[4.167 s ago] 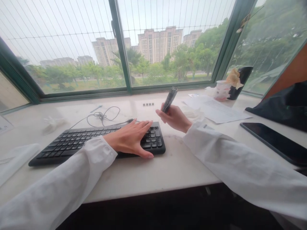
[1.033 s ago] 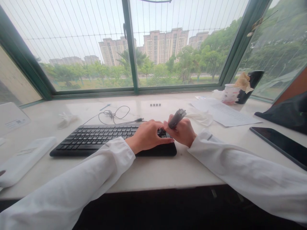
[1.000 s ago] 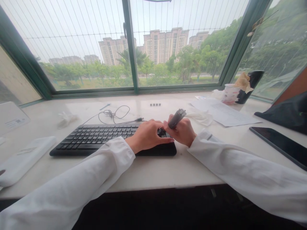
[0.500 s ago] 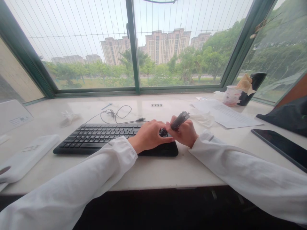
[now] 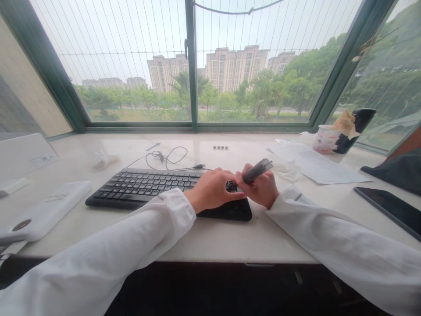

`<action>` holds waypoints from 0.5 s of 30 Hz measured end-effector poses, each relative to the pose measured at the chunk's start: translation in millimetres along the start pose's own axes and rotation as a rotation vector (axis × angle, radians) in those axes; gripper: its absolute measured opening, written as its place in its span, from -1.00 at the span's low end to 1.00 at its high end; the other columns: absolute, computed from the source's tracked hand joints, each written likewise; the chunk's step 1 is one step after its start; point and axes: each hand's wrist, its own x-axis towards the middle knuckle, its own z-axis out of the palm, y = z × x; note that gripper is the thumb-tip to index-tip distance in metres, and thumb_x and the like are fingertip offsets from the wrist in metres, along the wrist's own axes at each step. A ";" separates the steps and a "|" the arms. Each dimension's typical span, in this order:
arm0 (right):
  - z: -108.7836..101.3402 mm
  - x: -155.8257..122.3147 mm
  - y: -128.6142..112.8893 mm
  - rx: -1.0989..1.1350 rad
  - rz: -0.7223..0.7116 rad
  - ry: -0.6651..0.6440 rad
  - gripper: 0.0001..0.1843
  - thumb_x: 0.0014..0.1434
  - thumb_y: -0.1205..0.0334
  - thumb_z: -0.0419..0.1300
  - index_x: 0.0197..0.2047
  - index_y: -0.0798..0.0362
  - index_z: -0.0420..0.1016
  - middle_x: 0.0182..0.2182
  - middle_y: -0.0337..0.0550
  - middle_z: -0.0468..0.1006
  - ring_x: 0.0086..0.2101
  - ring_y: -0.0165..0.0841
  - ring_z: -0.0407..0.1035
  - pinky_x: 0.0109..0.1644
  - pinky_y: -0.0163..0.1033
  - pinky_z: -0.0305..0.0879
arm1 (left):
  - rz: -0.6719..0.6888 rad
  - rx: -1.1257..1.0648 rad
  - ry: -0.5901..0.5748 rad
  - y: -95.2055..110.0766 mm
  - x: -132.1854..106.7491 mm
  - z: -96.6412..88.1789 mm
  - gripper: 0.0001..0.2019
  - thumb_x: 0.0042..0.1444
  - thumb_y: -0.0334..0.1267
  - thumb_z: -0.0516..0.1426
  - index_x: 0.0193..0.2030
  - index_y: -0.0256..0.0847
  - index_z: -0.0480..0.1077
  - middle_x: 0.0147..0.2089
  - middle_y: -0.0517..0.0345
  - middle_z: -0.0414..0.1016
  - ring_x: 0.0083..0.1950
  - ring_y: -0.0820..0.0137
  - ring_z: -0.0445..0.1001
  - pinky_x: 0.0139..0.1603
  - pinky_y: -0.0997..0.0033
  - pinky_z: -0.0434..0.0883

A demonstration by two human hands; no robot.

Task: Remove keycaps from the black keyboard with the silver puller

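Note:
A black keyboard [image 5: 144,186] lies on the white sill. Across its right-hand part rests my left hand [image 5: 215,188], the thumb stretched out and apart from the arched index finger, with dark keys [image 5: 231,186] showing in the gap. The tips of its other fingers are hidden. My right hand [image 5: 261,186] is closed around a dark grey tool [image 5: 258,170], whose slotted end sticks up past the fist. The tool's lower end is hidden by the fingers, over the keyboard's right end. Both hands touch at thumb and fingertips. Several small dark keycaps [image 5: 220,148] stand in a row behind the keyboard.
A coiled cable [image 5: 167,158] lies behind the keyboard. On the right are a phone [image 5: 388,210], paper sheets [image 5: 320,162], crumpled tissue [image 5: 286,170] and a paper cup [image 5: 325,138]. At left are a white box [image 5: 49,210] and a plastic bag [image 5: 105,161].
The whole view has shifted, so things appear a little farther right and lower. Both hands keep nearly the same pose on the keyboard, and the tool stays in my right hand.

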 end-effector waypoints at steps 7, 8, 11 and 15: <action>-4.7 10.0 -1.4 0.099 0.183 -0.137 -0.67 0.21 0.14 0.05 -0.55 0.01 0.13 -0.72 -0.37 0.19 -0.67 -0.50 0.06 -0.52 -0.34 0.04 | -0.024 0.028 0.000 -5.5 3.0 2.0 -0.61 0.09 0.20 0.17 -0.13 -0.01 0.57 -0.18 0.16 0.61 -0.09 0.20 0.51 -0.08 0.24 0.36; -4.7 11.6 -1.3 0.121 0.208 -0.163 -0.66 0.22 0.12 0.04 -0.56 0.01 0.13 -0.72 -0.37 0.19 -0.66 -0.50 0.07 -0.51 -0.34 0.04 | -0.024 0.038 -0.005 -6.0 3.7 1.6 -0.60 0.09 0.21 0.16 -0.14 -0.01 0.57 -0.19 0.15 0.61 -0.10 0.19 0.51 -0.08 0.23 0.36; -2.6 14.9 -0.4 0.188 0.288 -0.237 -0.60 0.26 0.06 -0.01 -0.58 0.02 0.16 -0.70 -0.33 0.25 -0.63 -0.47 0.14 -0.48 -0.33 0.06 | -0.019 0.080 -0.021 -5.3 5.8 -1.3 -0.60 0.09 0.21 0.16 -0.15 0.00 0.58 -0.19 0.13 0.61 -0.11 0.19 0.51 -0.12 0.24 0.36; -0.4 16.7 -0.1 0.199 0.418 -0.303 -0.53 0.28 0.00 -0.03 -0.60 0.04 0.25 -0.69 -0.27 0.35 -0.58 -0.43 0.24 -0.41 -0.31 0.10 | -0.005 0.129 -0.030 -1.4 8.5 -4.5 -0.64 0.11 0.17 0.16 -0.15 0.01 0.59 -0.22 0.13 0.60 -0.13 0.20 0.50 -0.13 0.25 0.36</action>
